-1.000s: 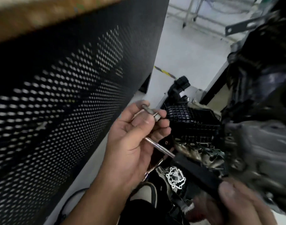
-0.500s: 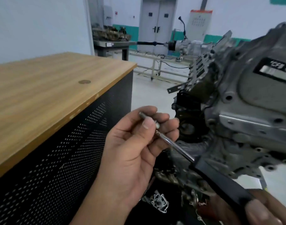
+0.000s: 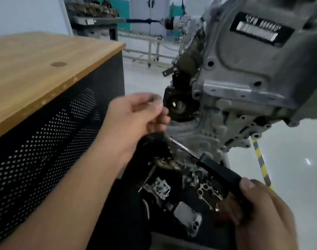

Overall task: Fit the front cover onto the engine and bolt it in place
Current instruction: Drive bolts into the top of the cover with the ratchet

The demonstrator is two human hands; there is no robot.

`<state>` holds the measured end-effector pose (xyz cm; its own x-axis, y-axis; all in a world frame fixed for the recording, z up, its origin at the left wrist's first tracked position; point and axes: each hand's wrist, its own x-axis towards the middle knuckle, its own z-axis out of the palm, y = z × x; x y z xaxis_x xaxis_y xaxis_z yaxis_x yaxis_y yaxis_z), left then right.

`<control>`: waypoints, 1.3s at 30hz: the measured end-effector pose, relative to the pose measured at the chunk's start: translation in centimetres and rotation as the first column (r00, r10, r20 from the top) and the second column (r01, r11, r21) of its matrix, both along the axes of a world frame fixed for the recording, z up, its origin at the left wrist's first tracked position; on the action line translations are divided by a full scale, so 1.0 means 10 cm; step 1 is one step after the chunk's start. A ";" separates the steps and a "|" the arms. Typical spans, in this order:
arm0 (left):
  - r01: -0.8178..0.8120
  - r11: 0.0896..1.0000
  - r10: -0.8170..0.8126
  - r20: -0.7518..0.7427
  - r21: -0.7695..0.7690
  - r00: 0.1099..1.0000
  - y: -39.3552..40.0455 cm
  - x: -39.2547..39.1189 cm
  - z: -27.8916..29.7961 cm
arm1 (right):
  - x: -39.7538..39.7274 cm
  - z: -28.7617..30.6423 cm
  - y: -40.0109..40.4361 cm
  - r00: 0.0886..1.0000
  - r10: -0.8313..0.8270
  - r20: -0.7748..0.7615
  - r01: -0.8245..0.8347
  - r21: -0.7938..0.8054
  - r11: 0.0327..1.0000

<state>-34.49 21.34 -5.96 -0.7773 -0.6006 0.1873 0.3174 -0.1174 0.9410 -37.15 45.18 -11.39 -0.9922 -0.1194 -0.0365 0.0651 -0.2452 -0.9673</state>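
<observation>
Bolt start, front cover (image 3: 258, 56)
Right hand (image 3: 260, 212) grips driver (image 3: 220, 170); left hand (image 3: 136, 120) grip blurred, contents indeterminate. Start threads by fingers first.

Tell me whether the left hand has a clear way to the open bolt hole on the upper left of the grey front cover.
Probably yes. The left hand hovers below and left of that bolt hole on the front cover, with nothing between them. The right hand holds the black-handled tool lower down, out of the way.

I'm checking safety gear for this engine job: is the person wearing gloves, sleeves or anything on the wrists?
No. Both the left hand and the right hand are bare, with no gloves, rings or watch visible. The left forearm is uncovered too, with no sleeve in view.
</observation>
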 end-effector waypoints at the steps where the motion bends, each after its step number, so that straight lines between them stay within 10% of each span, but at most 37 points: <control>1: -0.058 0.997 0.063 0.090 -0.055 0.994 -0.19 -0.03 -0.06 | -0.05 -0.12 0.03 0.997 0.040 0.064 -0.045 0.073 0.996; 6: -0.129 0.973 0.205 0.452 -0.193 0.868 -1.16 -0.21 -1.08 | -0.37 -1.05 -0.10 0.897 0.118 0.427 -0.243 0.251 0.937; 10: 0.148 0.978 0.007 0.730 -0.148 0.684 -1.47 -0.27 -2.22 | -0.59 -1.84 -0.31 0.789 0.062 0.611 -0.334 0.343 0.878; 17: 0.233 0.938 0.127 0.881 -0.256 0.456 -1.45 -0.31 -3.89 | -0.87 -2.78 -0.62 0.710 -0.104 0.696 -0.327 0.457 0.827; 30: 0.778 0.316 0.267 0.838 -0.543 0.476 -0.25 -0.79 -5.26 | -0.97 -3.12 -1.03 0.667 -0.216 0.713 -0.235 0.476 0.847; 39: 0.738 0.399 0.335 0.835 -0.545 0.436 -0.22 -0.77 -5.22 | -0.88 -2.90 -1.08 0.687 -0.179 0.704 -0.218 0.435 0.874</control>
<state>-42.17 19.10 -58.20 -0.8783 -0.3404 -0.3359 -0.4338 0.8627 0.2600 -45.96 34.40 -40.42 -0.6300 0.0896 -0.7714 0.7689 0.2115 -0.6034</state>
